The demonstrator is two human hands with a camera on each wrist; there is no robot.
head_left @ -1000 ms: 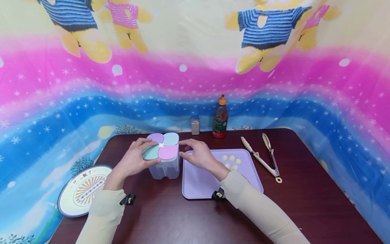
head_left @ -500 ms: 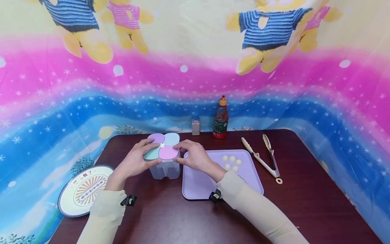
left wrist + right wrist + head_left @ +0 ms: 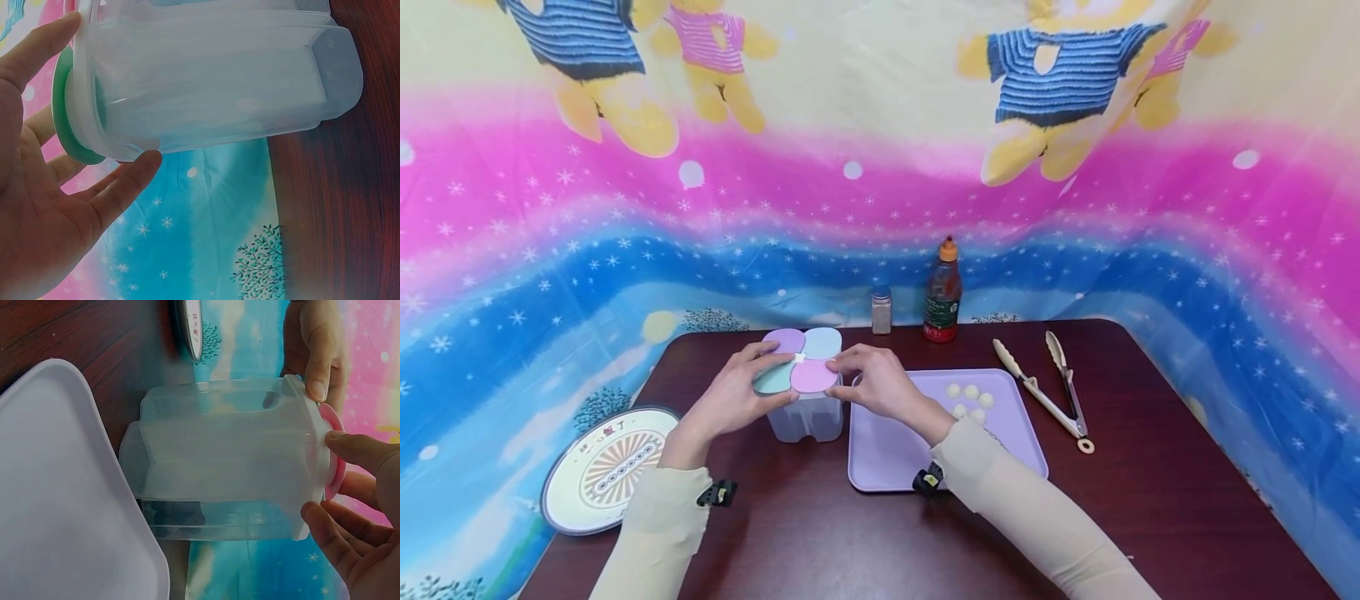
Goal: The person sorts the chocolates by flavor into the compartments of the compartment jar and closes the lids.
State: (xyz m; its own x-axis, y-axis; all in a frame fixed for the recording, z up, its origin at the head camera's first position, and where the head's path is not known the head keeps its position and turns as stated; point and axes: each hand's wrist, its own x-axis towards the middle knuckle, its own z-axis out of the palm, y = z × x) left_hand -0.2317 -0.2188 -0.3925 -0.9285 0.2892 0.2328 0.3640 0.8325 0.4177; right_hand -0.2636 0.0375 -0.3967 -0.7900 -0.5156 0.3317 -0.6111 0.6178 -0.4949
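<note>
A translucent plastic storage container (image 3: 808,421) stands on the table, topped by four-petal lids: purple (image 3: 785,339), light blue (image 3: 823,342), green (image 3: 772,380) and pink (image 3: 814,376). My left hand (image 3: 733,392) grips its top from the left, fingers spread over the green lid and thumb at the front rim. In the left wrist view, one fingertip touches the container's side wall (image 3: 219,75). From the right, my right hand (image 3: 883,383) pinches the edge of the pink lid, thumb at the near side. The right wrist view shows this pink lid (image 3: 336,481) standing slightly proud of the white rim.
Right of the container lies a lilac tray (image 3: 880,475) bearing several small white balls (image 3: 972,391). Open tongs (image 3: 1060,412) lie beyond it. A sauce bottle (image 3: 942,300) and a small shaker jar (image 3: 882,311) stand behind. A patterned plate (image 3: 576,492) sits left.
My right hand has moved left from beside the container onto the pink lid's edge, and its fingers have closed there. The left hand has stayed in place.
</note>
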